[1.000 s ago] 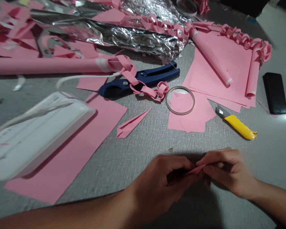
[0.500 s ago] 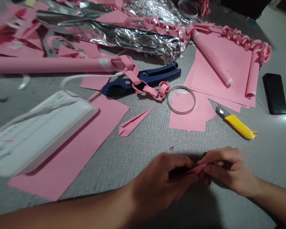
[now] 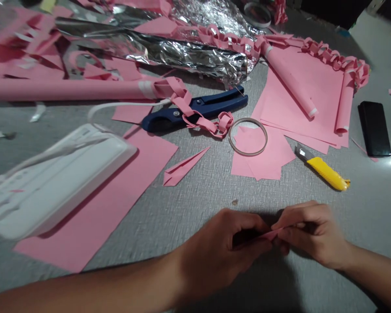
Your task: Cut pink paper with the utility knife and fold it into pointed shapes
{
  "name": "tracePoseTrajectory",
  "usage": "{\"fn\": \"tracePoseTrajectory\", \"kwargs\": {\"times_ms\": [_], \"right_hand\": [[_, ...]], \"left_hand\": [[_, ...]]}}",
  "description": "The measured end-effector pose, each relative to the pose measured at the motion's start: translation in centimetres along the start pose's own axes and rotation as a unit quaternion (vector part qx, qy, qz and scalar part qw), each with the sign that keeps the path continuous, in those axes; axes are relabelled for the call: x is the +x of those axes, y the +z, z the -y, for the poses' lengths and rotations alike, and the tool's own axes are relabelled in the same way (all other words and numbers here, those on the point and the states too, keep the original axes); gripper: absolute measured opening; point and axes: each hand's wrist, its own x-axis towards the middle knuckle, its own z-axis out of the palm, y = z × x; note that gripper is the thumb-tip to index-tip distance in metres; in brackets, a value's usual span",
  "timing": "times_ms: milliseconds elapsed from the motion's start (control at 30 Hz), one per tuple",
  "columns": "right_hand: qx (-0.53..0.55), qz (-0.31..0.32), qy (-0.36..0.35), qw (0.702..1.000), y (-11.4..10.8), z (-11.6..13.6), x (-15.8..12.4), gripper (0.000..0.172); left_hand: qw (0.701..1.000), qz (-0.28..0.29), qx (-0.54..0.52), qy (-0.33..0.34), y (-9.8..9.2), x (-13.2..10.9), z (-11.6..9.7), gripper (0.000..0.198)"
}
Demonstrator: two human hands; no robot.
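Observation:
Near the bottom of the head view, a small folded piece of pink paper (image 3: pixel 271 235) is pinched between both hands. My left hand (image 3: pixel 226 248) grips it from the left, thumb below and fingers above. My right hand (image 3: pixel 313 232) pinches its right end between thumb and forefinger. Much of the paper is hidden by my fingers. Above my left hand lies a pointed, folded pink paper (image 3: pixel 185 167). A yellow box cutter (image 3: pixel 327 173) lies beyond my right hand, its blade end toward the upper left.
A tape roll (image 3: pixel 247 137) lies on pink paper pieces. Behind are blue-handled cutters (image 3: pixel 195 108), a pink paper chain (image 3: pixel 211 126), rolled pink tubes (image 3: pixel 291 82) and crumpled foil (image 3: pixel 182 54). A white corded box (image 3: pixel 68 182) sits left, a black phone (image 3: pixel 374 129) right.
The folded paper has tilted slightly between my fingers, and my right fingertips have shifted a little along it. Both hands keep their hold; the camera view has moved slightly.

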Motion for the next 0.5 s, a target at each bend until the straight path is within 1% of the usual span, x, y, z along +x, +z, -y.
{"fn": "tracePoseTrajectory", "kwargs": {"times_ms": [133, 267, 400, 500], "right_hand": [[-0.003, -0.002, -0.009, 1.000, 0.11, -0.09, -0.07, 0.009], [-0.005, -0.008, -0.010, 1.000, 0.02, -0.10, -0.04, 0.008], [-0.027, -0.012, -0.007, 1.000, -0.05, 0.05, 0.02, 0.007], [-0.065, -0.036, -0.019, 0.997, 0.16, 0.17, -0.06, 0.012]], "left_hand": [[0.999, -0.019, 0.010, 0.037, -0.02, 0.01, -0.19, 0.029], [1.000, -0.005, 0.013, 0.006, -0.20, -0.15, -0.70, 0.029], [0.998, -0.016, 0.034, 0.047, -0.15, -0.15, -0.59, 0.027], [0.997, -0.031, 0.043, 0.059, -0.01, 0.01, -0.17, 0.028]]}}
